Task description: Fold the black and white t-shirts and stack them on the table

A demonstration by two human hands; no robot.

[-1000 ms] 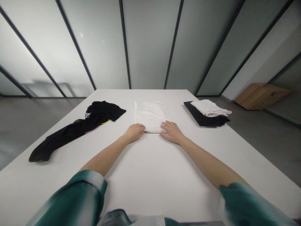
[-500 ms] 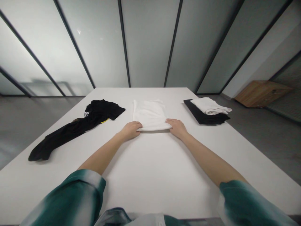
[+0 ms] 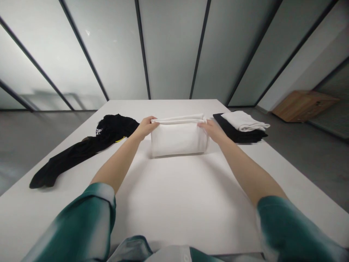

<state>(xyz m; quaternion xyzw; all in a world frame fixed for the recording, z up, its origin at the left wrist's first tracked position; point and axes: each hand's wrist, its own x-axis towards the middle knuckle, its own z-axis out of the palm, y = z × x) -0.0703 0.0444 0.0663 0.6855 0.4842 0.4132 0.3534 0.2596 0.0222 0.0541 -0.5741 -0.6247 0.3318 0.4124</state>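
A folded white garment (image 3: 178, 140) is held up at the middle of the table, its front face hanging down toward me. At its upper left corner, my left hand (image 3: 147, 126) is closed with the thumb in front of the cloth. My right hand (image 3: 212, 130) grips the upper right corner the same way. Along the top, the folded layers show as a double edge between the hands. Whether its lower edge touches the table is hard to tell, and the exact kind of garment does not show.
On the white table (image 3: 174, 203), a crumpled black garment (image 3: 81, 153) with white print and a yellow edge lies to the left. At the right are folded black clothes (image 3: 237, 135) with a folded white cloth (image 3: 244, 121) on top. A wooden cabinet (image 3: 302, 105) stands beyond.
Both hands have lifted the near edge of the white garment up and away from me. It lay flat before; now its front face hangs between the hands.
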